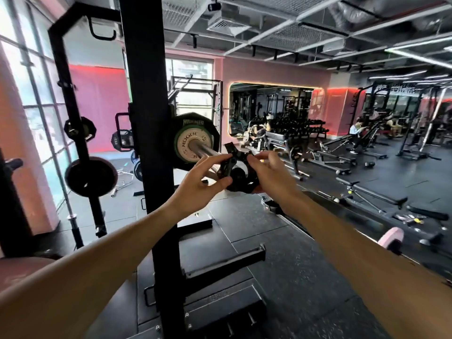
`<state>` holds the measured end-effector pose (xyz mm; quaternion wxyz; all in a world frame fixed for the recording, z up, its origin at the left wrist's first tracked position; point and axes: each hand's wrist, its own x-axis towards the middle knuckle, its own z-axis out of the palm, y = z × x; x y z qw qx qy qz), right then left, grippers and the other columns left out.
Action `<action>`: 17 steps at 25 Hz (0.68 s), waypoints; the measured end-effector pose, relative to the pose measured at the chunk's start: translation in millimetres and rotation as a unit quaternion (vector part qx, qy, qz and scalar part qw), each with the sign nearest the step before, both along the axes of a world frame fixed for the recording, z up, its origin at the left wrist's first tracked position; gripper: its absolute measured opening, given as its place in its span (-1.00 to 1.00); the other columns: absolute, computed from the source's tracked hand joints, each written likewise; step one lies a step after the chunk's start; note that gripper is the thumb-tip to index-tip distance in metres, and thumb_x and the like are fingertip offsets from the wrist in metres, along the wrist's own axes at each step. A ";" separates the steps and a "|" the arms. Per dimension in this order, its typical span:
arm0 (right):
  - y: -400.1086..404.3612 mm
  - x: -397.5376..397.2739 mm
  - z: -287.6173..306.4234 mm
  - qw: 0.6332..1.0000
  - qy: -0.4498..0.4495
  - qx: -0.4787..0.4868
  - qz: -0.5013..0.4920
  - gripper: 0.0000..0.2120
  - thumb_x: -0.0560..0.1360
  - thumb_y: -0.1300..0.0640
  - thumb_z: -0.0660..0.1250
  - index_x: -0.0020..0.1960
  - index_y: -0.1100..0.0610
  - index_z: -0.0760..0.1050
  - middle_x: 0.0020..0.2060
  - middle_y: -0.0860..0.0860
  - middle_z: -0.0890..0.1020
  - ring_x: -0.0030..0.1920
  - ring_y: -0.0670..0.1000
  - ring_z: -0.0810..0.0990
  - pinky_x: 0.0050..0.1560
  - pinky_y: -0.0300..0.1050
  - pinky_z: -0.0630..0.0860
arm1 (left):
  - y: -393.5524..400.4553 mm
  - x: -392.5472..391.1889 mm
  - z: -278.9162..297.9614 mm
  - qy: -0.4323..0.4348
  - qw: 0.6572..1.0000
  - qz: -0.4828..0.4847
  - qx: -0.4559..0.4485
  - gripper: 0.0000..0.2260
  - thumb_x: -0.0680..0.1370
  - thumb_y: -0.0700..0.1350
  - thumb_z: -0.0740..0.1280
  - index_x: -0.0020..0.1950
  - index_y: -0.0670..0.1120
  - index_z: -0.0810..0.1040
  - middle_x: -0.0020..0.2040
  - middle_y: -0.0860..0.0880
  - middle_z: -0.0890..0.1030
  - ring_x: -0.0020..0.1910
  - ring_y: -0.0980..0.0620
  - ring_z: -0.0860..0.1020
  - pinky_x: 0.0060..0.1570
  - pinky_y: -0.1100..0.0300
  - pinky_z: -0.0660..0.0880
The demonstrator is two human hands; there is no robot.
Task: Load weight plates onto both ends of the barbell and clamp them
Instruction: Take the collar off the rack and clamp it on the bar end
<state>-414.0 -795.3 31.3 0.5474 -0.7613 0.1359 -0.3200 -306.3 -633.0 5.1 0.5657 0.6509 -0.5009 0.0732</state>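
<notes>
Your left hand (pixel 199 184) and right hand (pixel 269 172) have fingers clamped on the collar (pixel 236 173) at the bare sleeve (pixel 208 151) end, near the plates (pixel 193 143).

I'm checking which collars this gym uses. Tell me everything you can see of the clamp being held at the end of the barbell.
The barbell clamp is a black ring-shaped collar that looks like plastic, with a lever flipped up and outward at its top, so it appears unlocked. It sits at the tip of the chrome barbell sleeve, well short of the Rogue plate. The left hand pinches its near side; the right hand grips its far side.
</notes>
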 end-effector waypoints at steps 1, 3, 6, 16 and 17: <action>-3.4 2.4 -3.0 1.000 0.001 0.000 0.002 -0.75 0.54 -0.15 0.34 0.05 0.00 0.45 -0.03 0.12 0.68 -0.12 0.11 0.74 -0.16 0.19 0.72 | -1.7 0.7 -1.9 0.004 1.000 0.001 0.002 -0.55 0.54 -0.24 0.45 0.30 0.21 0.51 0.20 0.04 0.51 -0.16 0.12 0.59 -0.06 -0.17 0.60; -10.9 6.6 -8.0 1.000 -0.005 0.010 0.004 -0.77 0.56 -0.12 0.35 0.05 0.02 0.46 -0.02 0.09 0.67 -0.13 0.06 0.73 -0.27 0.09 0.72 | -5.8 1.7 -5.9 0.008 1.000 -0.011 0.002 -0.56 0.54 -0.25 0.45 0.32 0.16 0.53 0.19 0.01 0.50 -0.18 0.14 0.59 -0.06 0.00 0.61; -20.0 11.4 -14.4 0.999 0.009 0.005 0.032 -0.86 0.59 -0.08 0.31 0.06 -0.03 0.45 -0.07 0.00 0.68 -0.25 -0.05 0.72 -0.34 -0.10 0.64 | -9.2 8.3 -12.7 -0.002 1.000 -0.009 0.006 -0.56 0.50 -0.26 0.49 0.34 0.03 0.56 0.18 -0.02 0.48 -0.13 0.15 0.57 -0.05 0.23 0.59; -41.8 60.3 6.0 0.991 0.091 0.009 0.094 -0.68 0.66 -0.21 0.12 0.02 -0.13 0.61 0.14 0.00 0.65 0.12 0.12 0.64 0.18 0.09 0.57 | -13.5 63.1 -20.5 0.011 0.994 0.106 -0.012 -0.57 0.52 -0.29 0.47 0.28 0.12 0.59 -0.14 0.07 0.43 -0.32 0.17 0.46 -0.21 0.31 0.52; -44.9 69.2 7.8 0.990 0.101 0.002 0.098 -0.66 0.65 -0.23 0.10 0.01 -0.14 0.61 0.15 0.02 0.64 0.14 0.13 0.62 0.16 0.06 0.57 | -16.4 69.7 -19.2 0.028 0.994 0.106 -0.014 -0.59 0.53 -0.29 0.45 0.29 0.11 0.60 -0.22 0.09 0.44 -0.33 0.15 0.46 -0.22 0.24 0.54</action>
